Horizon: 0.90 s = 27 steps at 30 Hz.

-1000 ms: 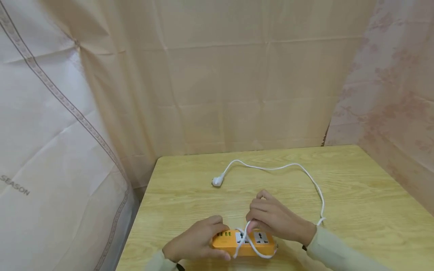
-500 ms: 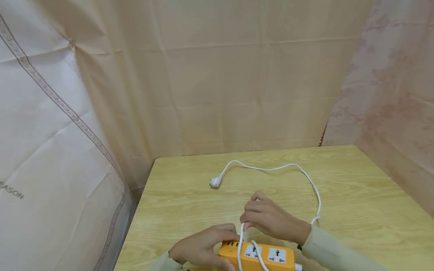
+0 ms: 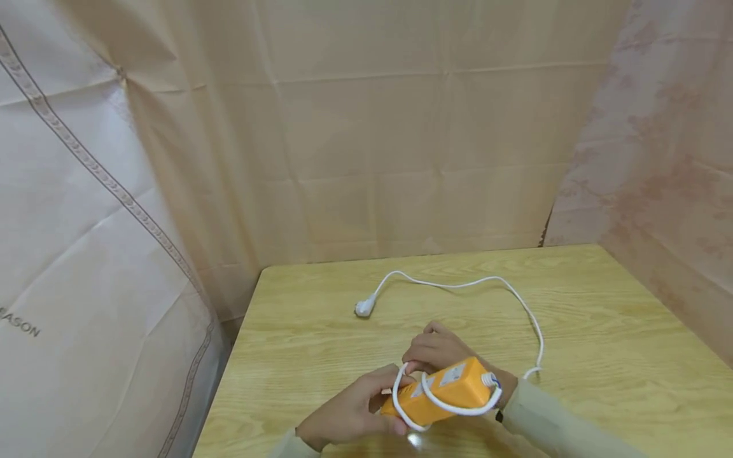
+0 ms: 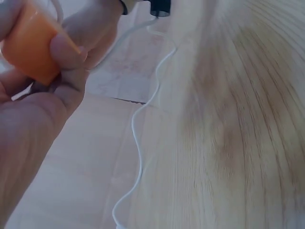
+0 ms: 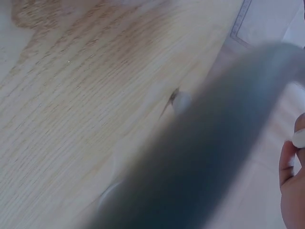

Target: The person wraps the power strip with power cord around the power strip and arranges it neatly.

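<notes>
In the head view, my left hand (image 3: 352, 407) grips the left end of an orange power strip (image 3: 469, 385), thumb on the near side. The strip is tilted, its right end raised. Its white cord (image 3: 466, 411) leaves that end and loops around the body. Behind the strip, my right hand (image 3: 438, 350) pinches the cord loop at the top; the strip partly hides this hand. The left wrist view shows the orange end (image 4: 28, 43) between my left fingers. In the right wrist view, my right hand (image 5: 293, 191) pinches the white cord (image 5: 299, 138).
The cord's long free part (image 3: 458, 285) curves over the wooden table (image 3: 309, 343) to a white plug (image 3: 364, 308) farther back. A beige curtain (image 3: 366, 159) hangs behind the table. A blurred dark band (image 5: 190, 143) crosses the right wrist view.
The power strip has been lifted and turned, so its right end now points up and shows the cord's exit. Both hands stay near the same place; the plug has not moved on the table.
</notes>
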Each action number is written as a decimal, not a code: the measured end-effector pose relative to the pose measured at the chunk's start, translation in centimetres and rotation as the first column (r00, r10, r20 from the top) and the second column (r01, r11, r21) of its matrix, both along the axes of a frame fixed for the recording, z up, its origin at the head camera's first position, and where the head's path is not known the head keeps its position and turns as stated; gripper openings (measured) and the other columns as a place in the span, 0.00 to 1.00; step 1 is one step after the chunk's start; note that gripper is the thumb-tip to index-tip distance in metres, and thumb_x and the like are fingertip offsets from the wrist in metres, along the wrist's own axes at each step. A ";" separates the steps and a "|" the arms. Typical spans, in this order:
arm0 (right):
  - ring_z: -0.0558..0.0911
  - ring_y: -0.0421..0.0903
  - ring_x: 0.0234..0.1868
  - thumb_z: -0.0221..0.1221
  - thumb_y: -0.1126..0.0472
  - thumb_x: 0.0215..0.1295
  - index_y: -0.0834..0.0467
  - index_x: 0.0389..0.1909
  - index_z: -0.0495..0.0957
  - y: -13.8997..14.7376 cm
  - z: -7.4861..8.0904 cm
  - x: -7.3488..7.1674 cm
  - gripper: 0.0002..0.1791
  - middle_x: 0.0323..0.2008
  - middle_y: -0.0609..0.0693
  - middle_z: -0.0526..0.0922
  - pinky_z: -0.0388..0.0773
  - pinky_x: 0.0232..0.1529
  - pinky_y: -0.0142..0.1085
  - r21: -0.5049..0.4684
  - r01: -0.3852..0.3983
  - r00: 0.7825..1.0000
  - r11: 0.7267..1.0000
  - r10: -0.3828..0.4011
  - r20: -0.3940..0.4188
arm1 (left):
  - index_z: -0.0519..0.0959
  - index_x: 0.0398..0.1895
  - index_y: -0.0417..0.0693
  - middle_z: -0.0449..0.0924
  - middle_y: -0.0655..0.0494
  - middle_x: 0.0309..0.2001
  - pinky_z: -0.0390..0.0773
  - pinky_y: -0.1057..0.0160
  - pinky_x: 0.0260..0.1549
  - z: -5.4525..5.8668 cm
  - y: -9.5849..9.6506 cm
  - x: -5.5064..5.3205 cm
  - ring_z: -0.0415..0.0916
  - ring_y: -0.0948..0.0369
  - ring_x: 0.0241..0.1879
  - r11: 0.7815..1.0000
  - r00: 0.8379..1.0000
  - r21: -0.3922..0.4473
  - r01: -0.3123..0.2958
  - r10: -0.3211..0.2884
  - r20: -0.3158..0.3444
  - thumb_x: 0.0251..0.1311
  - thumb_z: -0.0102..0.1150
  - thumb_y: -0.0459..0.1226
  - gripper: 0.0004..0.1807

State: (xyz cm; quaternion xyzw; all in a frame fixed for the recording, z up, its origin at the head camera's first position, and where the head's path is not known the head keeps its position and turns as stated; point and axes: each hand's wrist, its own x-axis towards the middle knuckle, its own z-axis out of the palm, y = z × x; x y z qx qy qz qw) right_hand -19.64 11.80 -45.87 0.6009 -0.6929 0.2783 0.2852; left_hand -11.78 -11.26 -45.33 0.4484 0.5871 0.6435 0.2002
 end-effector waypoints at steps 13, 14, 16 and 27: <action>0.80 0.44 0.38 0.55 0.62 0.78 0.58 0.42 0.81 1.1 0.0 0.6 0.07 0.37 0.47 0.81 0.80 0.41 0.42 0.060 0.219 0.970 0.974 -0.224 0.094 | 0.77 0.59 0.32 0.77 0.53 0.51 0.76 0.63 0.51 -0.1 -0.5 -0.2 0.71 0.59 0.51 0.950 0.933 0.048 -0.310 0.294 0.208 0.73 0.60 0.39 0.20; 0.80 0.44 0.39 0.50 0.57 0.81 0.58 0.42 0.81 1.0 0.1 0.5 0.13 0.37 0.46 0.81 0.79 0.42 0.43 0.063 0.234 0.967 0.970 -0.239 0.085 | 0.77 0.59 0.32 0.77 0.54 0.50 0.76 0.63 0.50 -0.1 -0.5 -0.2 0.72 0.60 0.51 0.945 0.926 0.042 -0.324 0.307 0.221 0.73 0.61 0.39 0.21; 0.79 0.43 0.41 0.40 0.48 0.83 0.56 0.43 0.82 0.7 0.2 0.5 0.24 0.38 0.45 0.82 0.77 0.45 0.44 0.080 0.263 0.958 0.962 -0.270 0.094 | 0.76 0.59 0.30 0.78 0.55 0.49 0.76 0.64 0.49 -0.1 -0.5 -0.3 0.73 0.60 0.50 0.936 0.912 0.042 -0.348 0.328 0.247 0.73 0.60 0.39 0.22; 0.81 0.38 0.40 0.53 0.49 0.78 0.54 0.48 0.84 0.6 0.2 1.0 0.16 0.42 0.41 0.86 0.74 0.44 0.42 0.177 0.344 0.912 0.922 -0.373 0.172 | 0.74 0.63 0.27 0.78 0.51 0.52 0.77 0.63 0.50 -0.3 -0.6 -0.5 0.73 0.58 0.52 0.912 0.871 0.039 -0.409 0.378 0.312 0.74 0.59 0.38 0.24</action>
